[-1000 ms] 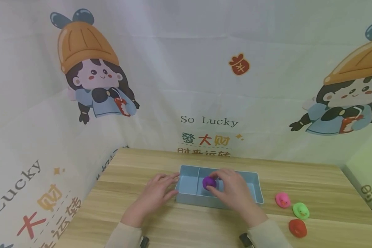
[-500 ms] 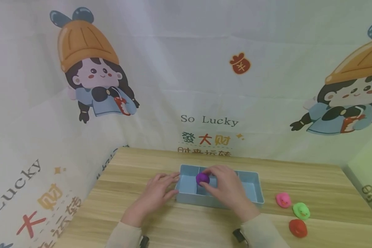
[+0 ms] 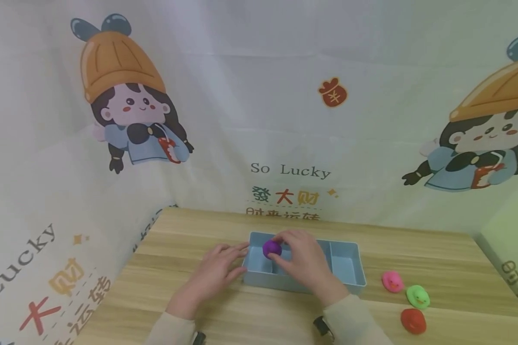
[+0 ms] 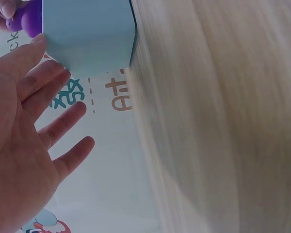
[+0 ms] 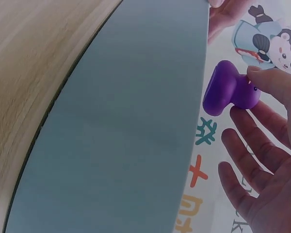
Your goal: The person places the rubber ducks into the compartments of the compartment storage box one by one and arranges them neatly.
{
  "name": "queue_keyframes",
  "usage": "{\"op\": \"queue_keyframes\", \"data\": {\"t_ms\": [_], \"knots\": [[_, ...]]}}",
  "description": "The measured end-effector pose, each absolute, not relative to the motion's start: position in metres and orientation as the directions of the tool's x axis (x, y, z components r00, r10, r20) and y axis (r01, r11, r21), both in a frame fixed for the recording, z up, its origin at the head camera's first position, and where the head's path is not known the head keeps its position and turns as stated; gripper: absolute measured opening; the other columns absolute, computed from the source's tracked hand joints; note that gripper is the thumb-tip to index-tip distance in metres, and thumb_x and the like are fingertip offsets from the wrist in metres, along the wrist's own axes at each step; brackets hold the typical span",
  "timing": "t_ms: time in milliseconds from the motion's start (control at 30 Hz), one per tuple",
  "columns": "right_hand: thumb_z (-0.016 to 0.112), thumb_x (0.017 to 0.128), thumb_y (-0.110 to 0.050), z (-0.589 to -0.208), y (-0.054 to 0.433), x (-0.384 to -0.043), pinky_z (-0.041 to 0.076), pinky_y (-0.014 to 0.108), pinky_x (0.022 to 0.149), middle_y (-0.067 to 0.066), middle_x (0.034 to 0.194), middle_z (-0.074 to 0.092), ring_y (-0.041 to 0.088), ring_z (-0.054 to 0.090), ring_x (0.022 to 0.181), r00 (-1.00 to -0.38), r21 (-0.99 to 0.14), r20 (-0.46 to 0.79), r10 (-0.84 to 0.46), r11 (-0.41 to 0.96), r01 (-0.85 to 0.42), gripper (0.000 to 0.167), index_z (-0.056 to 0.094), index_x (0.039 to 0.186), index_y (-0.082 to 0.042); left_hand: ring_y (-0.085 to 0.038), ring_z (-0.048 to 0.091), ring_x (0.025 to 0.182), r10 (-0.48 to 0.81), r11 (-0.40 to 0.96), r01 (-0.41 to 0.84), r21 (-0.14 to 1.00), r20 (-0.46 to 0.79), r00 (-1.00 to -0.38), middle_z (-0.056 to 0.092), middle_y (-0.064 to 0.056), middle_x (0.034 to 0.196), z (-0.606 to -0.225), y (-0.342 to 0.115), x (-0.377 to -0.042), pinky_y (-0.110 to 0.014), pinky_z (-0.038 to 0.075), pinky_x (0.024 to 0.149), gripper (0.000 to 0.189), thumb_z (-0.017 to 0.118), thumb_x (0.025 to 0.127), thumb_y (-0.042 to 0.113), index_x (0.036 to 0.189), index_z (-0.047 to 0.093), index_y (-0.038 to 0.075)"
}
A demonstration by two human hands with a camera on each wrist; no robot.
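A purple rubber duck (image 3: 272, 249) is pinched between thumb and fingers of my right hand (image 3: 304, 258), held over the left part of a blue divided box (image 3: 280, 282). In the right wrist view the duck (image 5: 225, 90) hangs above the box's rim by its head, base toward the box. My left hand (image 3: 213, 270) touches the box's left end with its fingertips. The left wrist view shows that hand (image 4: 31, 126) with fingers spread and fairly straight, thumb and index at the box's corner (image 4: 87, 43). My right hand hides part of the box's middle.
Right of the box, a pink duck (image 3: 392, 281), a green duck (image 3: 417, 297) and a red duck (image 3: 413, 321) lie on the wooden table (image 3: 224, 316). A printed cloth (image 3: 241, 96) hangs behind the table.
My right hand has carried the purple duck leftward, from over the box's middle to over its left compartment and divider. The left hand has stayed at the box's left end.
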State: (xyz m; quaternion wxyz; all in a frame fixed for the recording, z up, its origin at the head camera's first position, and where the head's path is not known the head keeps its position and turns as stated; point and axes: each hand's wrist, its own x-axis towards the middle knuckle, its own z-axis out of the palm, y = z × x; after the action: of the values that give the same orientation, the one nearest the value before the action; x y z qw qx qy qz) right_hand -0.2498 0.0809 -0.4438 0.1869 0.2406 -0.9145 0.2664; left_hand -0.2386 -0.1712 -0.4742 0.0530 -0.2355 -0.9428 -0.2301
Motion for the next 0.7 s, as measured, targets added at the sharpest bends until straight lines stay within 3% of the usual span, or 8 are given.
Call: {"op": "queue_keyframes", "data": {"t_ms": [433, 700], "knots": [[0.086, 0.085, -0.037, -0.450, 0.067, -0.254, 0.056, 0.041, 0.102, -0.006, 0.107, 0.075, 0.014, 0.066, 0.104, -0.792, -0.365, 0.476, -0.383, 0.733, -0.574, 0.030, 0.074, 0.108, -0.022, -0.030, 0.051, 0.137, 0.435, 0.778, 0.485, 0.400, 0.215, -0.874, 0.051, 0.003, 0.159, -0.477, -0.172, -0.242, -0.063, 0.040, 0.116, 0.049, 0.068, 0.099, 0.032, 0.144, 0.060, 0.015], [0.085, 0.085, -0.038, -0.452, 0.062, -0.258, 0.053, 0.045, 0.107, -0.007, 0.107, 0.075, 0.015, 0.066, 0.105, -0.788, -0.340, 0.466, -0.403, 0.740, -0.580, 0.030, 0.074, 0.108, -0.022, -0.030, 0.052, 0.136, 0.429, 0.782, 0.480, 0.397, 0.215, -0.877, 0.051, 0.004, 0.158, -0.475, -0.172, -0.241, -0.062, 0.041, 0.116, 0.047, 0.068, 0.100, 0.030, 0.144, 0.060, 0.014]]}}
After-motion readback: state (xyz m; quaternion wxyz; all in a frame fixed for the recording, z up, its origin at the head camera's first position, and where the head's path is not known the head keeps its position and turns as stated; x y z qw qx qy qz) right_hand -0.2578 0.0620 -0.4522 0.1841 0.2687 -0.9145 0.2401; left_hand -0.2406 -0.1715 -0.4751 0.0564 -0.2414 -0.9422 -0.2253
